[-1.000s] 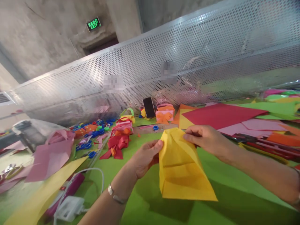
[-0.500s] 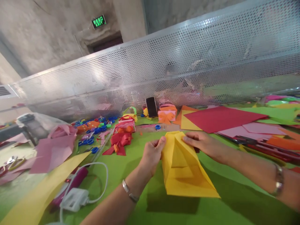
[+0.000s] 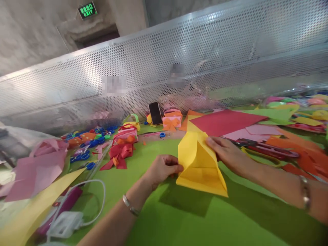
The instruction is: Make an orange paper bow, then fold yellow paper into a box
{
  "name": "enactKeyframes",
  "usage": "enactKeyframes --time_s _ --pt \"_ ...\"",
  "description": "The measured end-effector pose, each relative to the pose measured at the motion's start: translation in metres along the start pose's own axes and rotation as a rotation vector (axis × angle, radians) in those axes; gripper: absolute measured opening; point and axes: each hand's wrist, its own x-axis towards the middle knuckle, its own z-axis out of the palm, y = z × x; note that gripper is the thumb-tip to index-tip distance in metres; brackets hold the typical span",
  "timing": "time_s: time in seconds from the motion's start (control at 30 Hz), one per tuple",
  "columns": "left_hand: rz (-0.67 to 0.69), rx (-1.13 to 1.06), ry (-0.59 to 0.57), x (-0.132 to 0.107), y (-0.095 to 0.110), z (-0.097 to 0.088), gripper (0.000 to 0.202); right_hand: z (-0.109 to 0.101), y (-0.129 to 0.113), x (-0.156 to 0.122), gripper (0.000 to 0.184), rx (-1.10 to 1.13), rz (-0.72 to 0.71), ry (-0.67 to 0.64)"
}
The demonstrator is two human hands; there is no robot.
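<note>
A folded yellow paper bag (image 3: 198, 157) is held up over the green table, its wider end tilted toward me and its shadow falling below. My left hand (image 3: 164, 168) pinches the bag's lower left edge between thumb and fingers. On the other side, my right hand (image 3: 228, 153) grips the upper right edge, thumb in front; its other fingers are partly hidden behind the paper. Beyond the bag lie a yellow sheet and a large red paper sheet (image 3: 228, 122).
To the left are a red paper bow (image 3: 121, 153), blue-handled scissors (image 3: 80, 156), pink paper (image 3: 38, 171) and a white charger with its cable (image 3: 66, 223). A phone (image 3: 155, 113) leans near the perforated metal barrier (image 3: 143, 68). Red-handled tools (image 3: 269, 148) and orange paper lie at right.
My left hand has slid from the bag's upper left edge down to its lower left edge. The bag has lifted a little and turned. The view has shifted right.
</note>
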Motion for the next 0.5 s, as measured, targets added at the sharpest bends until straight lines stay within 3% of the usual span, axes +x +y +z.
enactKeyframes --time_s 0.13,0.27,0.33,0.5 --pt "-0.011 0.029 0.08 -0.001 -0.002 0.004 0.023 -0.015 0.003 -0.009 0.065 0.255 0.06 -0.395" --pt "-0.026 0.035 0.13 -0.004 0.0 0.008 0.022 -0.028 0.007 -0.009 0.045 0.262 0.139 -0.654" --pt "-0.024 0.043 0.137 -0.005 0.002 0.01 0.024 -0.028 0.006 -0.008 0.033 0.196 0.166 -0.659" --pt "0.063 0.272 0.108 -0.005 0.004 0.009 0.014 -0.02 0.003 -0.008 0.025 -0.028 0.158 -0.464"
